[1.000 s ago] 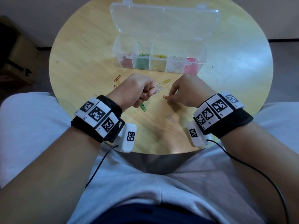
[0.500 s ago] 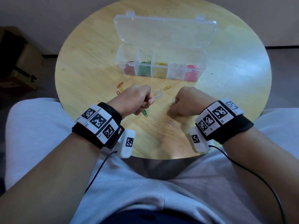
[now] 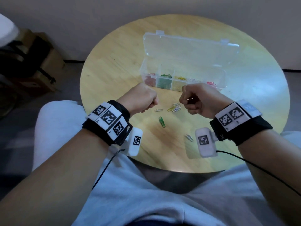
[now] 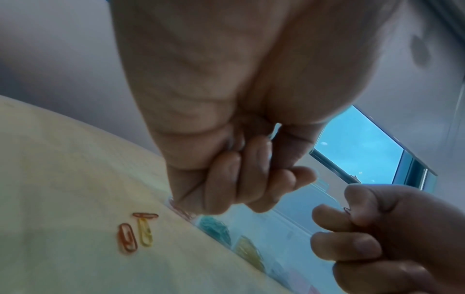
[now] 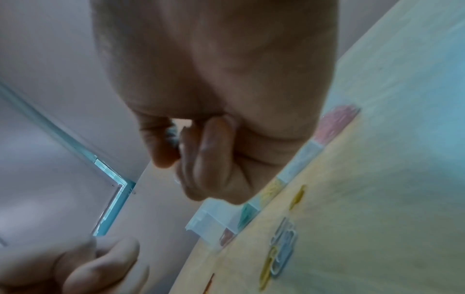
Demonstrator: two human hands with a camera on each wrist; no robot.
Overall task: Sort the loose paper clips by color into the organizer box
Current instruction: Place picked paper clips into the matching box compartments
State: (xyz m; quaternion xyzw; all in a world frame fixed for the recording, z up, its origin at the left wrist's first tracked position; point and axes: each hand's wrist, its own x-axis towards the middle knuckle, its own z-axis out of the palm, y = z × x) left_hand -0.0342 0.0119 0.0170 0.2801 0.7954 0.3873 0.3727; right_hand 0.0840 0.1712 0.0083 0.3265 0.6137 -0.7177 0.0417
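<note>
Head view: two hands are held above a round table (image 3: pixel 114 62). The left hand (image 3: pixel 143 98) is curled in a fist; whether anything is held cannot be told. The right hand (image 3: pixel 193 100) is pinched on a dark paper clip (image 3: pixel 189 99). The organizer box (image 3: pixel 224 78) lies just beyond both, its long axis running left to right, nearer the right hand.

Left wrist view: orange and yellow clips (image 4: pixel 135 232) are seen loose near the box.

Right wrist view: curled fingers (image 5: pixel 211 151) are shown, with the box beyond.

Round wooden desk (image 3: pixel 114 75) under my view.
I see the open clear organizer box (image 3: pixel 184 69) resting on it, with loose paper clips nearer me: a white-and-yellow cluster (image 3: pixel 175 108), one white clip (image 3: pixel 158 110), one green clip (image 3: pixel 162 121).
</note>
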